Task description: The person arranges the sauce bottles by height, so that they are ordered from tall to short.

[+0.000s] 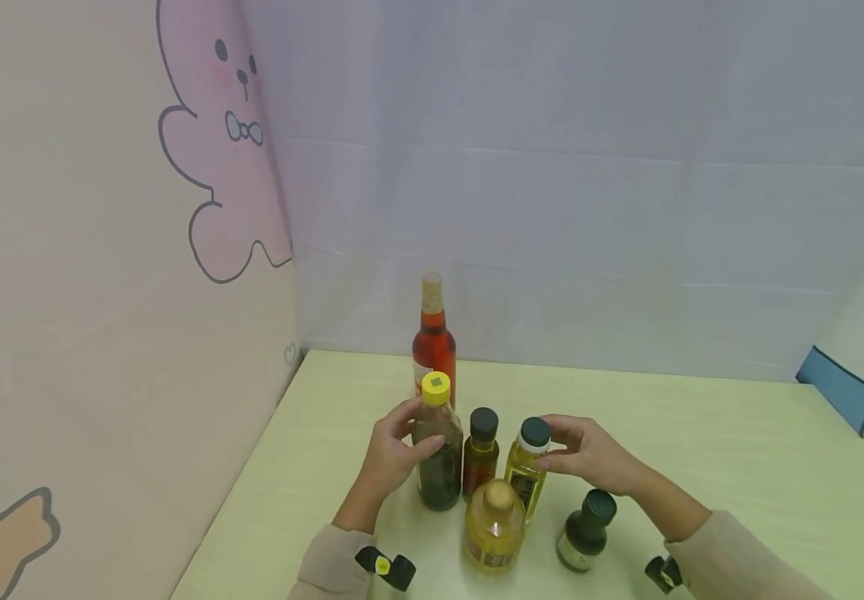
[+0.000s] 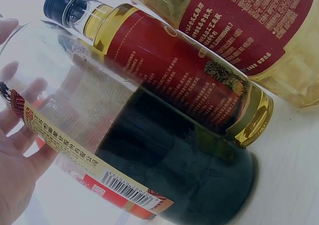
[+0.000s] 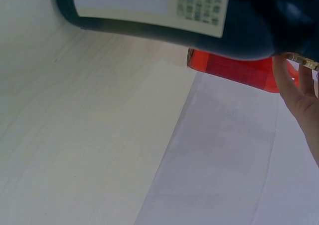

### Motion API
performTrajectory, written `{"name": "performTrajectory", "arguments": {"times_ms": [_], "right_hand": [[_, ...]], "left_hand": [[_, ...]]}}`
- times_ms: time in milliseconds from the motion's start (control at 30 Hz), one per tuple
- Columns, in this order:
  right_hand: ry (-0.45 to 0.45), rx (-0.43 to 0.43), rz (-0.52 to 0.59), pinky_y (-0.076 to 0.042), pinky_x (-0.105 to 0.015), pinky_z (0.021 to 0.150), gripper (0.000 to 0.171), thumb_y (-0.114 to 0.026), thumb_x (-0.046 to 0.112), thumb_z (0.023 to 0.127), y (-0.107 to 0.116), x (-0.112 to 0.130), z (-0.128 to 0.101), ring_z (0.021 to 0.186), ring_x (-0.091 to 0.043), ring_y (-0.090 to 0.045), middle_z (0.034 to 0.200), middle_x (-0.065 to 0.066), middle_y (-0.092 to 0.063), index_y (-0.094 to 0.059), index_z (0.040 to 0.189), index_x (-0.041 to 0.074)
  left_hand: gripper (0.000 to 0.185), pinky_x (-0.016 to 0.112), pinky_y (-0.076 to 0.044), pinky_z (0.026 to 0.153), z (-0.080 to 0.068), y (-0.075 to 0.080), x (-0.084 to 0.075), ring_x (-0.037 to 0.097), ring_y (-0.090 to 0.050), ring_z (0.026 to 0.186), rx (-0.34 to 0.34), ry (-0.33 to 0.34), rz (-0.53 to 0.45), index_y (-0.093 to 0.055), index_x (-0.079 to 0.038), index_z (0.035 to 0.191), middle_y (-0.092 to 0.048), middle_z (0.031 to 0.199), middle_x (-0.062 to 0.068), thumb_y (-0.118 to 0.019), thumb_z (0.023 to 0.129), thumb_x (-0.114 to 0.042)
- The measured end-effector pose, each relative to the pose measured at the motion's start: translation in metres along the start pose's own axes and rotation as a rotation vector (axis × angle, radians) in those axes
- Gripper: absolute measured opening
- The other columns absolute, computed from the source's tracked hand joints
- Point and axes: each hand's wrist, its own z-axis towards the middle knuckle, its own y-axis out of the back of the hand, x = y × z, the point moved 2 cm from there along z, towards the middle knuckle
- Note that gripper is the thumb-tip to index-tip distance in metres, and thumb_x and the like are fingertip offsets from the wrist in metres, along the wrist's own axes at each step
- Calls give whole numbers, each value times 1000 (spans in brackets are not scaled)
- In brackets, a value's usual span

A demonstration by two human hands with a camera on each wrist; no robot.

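In the head view, my left hand [image 1: 390, 458] holds a tall sauce bottle [image 1: 439, 479] with a yellow cap by its upper part, thumb in front and fingers behind. Dark liquid fills its lower half, seen in the left wrist view. My right hand [image 1: 600, 457] grips a yellow oil bottle [image 1: 524, 483] with a dark green cap just below the cap. Between these stands a slim, black-capped oil bottle [image 1: 481, 468], whose red label shows in the left wrist view. A round, gold-capped bottle [image 1: 493, 537] stands in front, overlapping the oil bottle.
A small dark bottle [image 1: 581, 537] stands below my right hand. Behind the sauce bottle rises a tall bottle of red liquid [image 1: 435, 350]. The pale table [image 1: 671, 417] meets a cloth wall [image 1: 551, 250] at the back and another wall [image 1: 177, 375] at the left.
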Motion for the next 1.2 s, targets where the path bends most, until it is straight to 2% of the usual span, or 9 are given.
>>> {"name": "performTrajectory", "arguments": {"times_ms": [233, 367, 567, 833, 967, 1000, 1200], "right_hand": [[-1, -7, -21, -47, -40, 79, 36, -57, -7, 84, 0, 1, 0, 105, -23, -53, 111, -11, -56, -51, 119, -2], [2, -8, -23, -47, -40, 79, 36, -57, -7, 84, 0, 1, 0, 105, -23, -53, 111, -13, -56, -51, 119, -2], [5, -4, -15, -47, -40, 79, 36, -57, -8, 84, -1, 0, 0, 105, -24, -53, 111, -17, -56, -50, 120, -5], [-2, -11, -8, -47, -41, 79, 36, -57, -7, 84, -1, -1, 0, 104, -25, -53, 110, -16, -57, -51, 119, -4], [-4, -13, -18, -47, -41, 79, 36, -57, -7, 84, 0, -1, -1, 105, -25, -53, 110, -15, -56, -51, 119, -3], [-5, -14, -21, -47, -41, 79, 36, -57, -7, 84, 0, -1, -1, 105, -25, -53, 110, -15, -57, -51, 119, -3], [3, -12, -32, -47, -41, 79, 36, -57, -7, 84, 0, -1, -1, 105, -24, -53, 110, -14, -57, -51, 119, -3]], "left_hand": [[45, 47, -42, 81, 5, -2, 0, 26, -52, 96, -30, 53, -5, -53, 6, 118, -58, 104, 14, -68, 76, 3], [47, 46, -42, 81, 9, -2, 1, 27, -51, 97, -39, 71, 14, -52, 5, 119, -58, 107, 15, -68, 76, 1], [46, 43, -43, 79, 16, -4, 2, 28, -53, 96, -54, 58, 47, -53, 6, 118, -59, 106, 17, -69, 75, 0], [47, 45, -42, 83, 23, -8, 10, 29, -52, 101, -54, 106, 65, -54, 1, 119, -57, 113, 15, -71, 76, -6], [46, 43, -42, 84, 27, -11, 11, 26, -52, 102, -43, 107, 51, -54, -1, 120, -58, 113, 12, -71, 77, -9], [46, 42, -42, 84, 28, -12, 7, 26, -52, 102, -38, 109, 46, -54, -1, 120, -59, 113, 12, -71, 77, -7], [44, 36, -43, 81, 35, -16, 8, 21, -54, 100, -26, 77, 48, -56, 0, 117, -61, 109, 10, -71, 77, -8]]}}
